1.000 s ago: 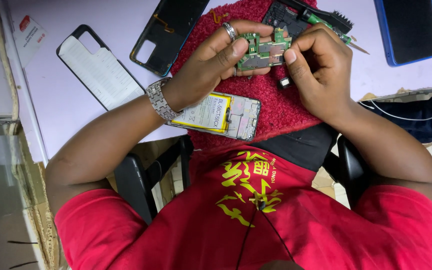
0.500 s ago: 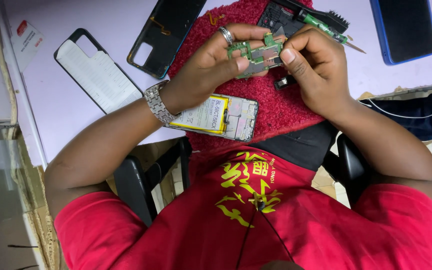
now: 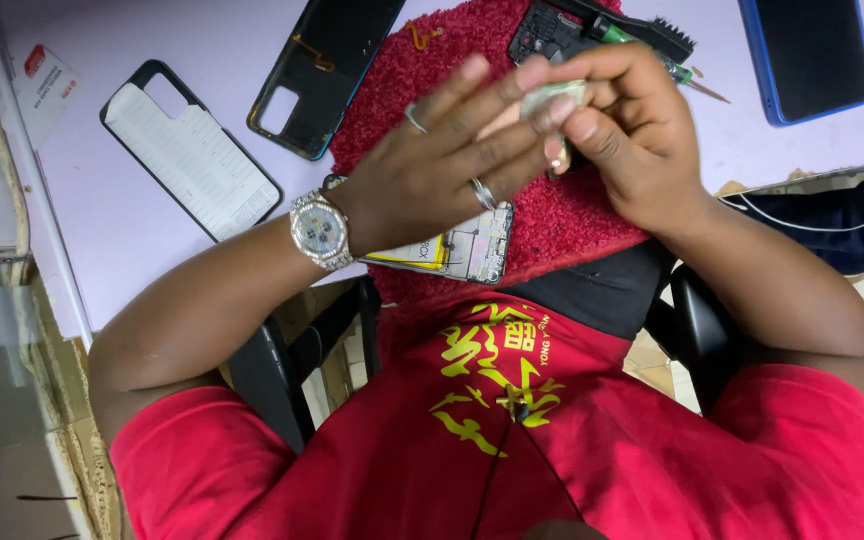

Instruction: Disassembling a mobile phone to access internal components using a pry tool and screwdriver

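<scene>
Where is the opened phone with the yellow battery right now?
In the head view, the opened phone lies on the red mat, partly hidden under the left hand, just beside the wristwatch.

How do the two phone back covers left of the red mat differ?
The left cover looks white inside with a black rim; the dark cover is black inside with a bluish edge. The left cover lies wholly on the lilac table, nearer the person; the dark cover lies farther away, its edge by the red mat. Both lie flat, inside up, with camera cutouts, untouched by either hand.
</scene>
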